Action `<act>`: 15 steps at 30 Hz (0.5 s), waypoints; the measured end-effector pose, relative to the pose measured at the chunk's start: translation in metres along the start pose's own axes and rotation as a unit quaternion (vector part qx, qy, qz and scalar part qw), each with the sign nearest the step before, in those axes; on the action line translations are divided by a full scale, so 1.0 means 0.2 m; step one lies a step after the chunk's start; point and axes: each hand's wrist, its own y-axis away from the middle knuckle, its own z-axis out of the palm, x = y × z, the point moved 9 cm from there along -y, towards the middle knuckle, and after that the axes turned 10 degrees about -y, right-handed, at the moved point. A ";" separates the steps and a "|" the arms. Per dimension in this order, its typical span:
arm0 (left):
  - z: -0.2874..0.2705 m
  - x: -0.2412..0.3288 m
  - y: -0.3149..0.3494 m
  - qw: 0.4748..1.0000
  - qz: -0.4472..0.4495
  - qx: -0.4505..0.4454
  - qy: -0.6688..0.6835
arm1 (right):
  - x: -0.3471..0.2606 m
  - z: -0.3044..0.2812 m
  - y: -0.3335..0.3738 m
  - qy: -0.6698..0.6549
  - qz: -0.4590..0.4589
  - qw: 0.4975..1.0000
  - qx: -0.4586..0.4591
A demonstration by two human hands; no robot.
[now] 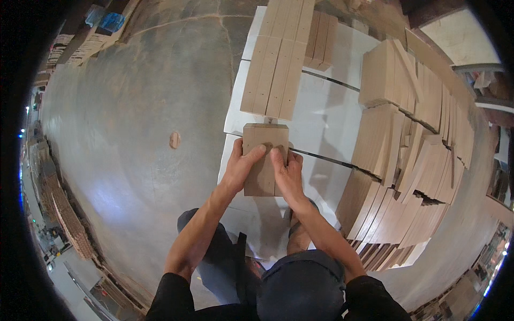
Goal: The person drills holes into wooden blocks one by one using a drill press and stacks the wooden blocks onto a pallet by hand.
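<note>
A short block of light-brown wooden boards (260, 182) is between my two hands in front of me. My left hand (242, 167) closes round its left side, thumb lying on the top face. Gripping the opposite side is my right hand (287, 172), its thumb also on top and close to the left one. The fingers beneath the edges are partly hidden. Just beyond the block's far end lie longer stacked boards (272, 75) in side-by-side rows, with small dark holes along them.
White sheets (329, 117) with dark gaps between them lie under the boards. Large stacks of wooden panels (383, 134) stand at the right, some pieces leaning. A smaller board stack (320, 41) sits at the far side. Grey concrete floor (128, 123) spreads at left.
</note>
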 end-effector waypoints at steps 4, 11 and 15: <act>-0.02 0.07 -0.06 0.998 0.027 0.019 -0.060 | 0.07 -0.02 -0.07 -0.017 -0.016 0.998 0.056; -0.08 0.17 -0.08 0.977 0.058 0.062 -0.197 | 0.06 0.04 -0.07 0.008 0.041 0.998 0.038; -0.09 0.20 -0.13 0.966 0.085 0.063 -0.235 | 0.07 0.04 -0.08 -0.034 0.020 0.997 0.073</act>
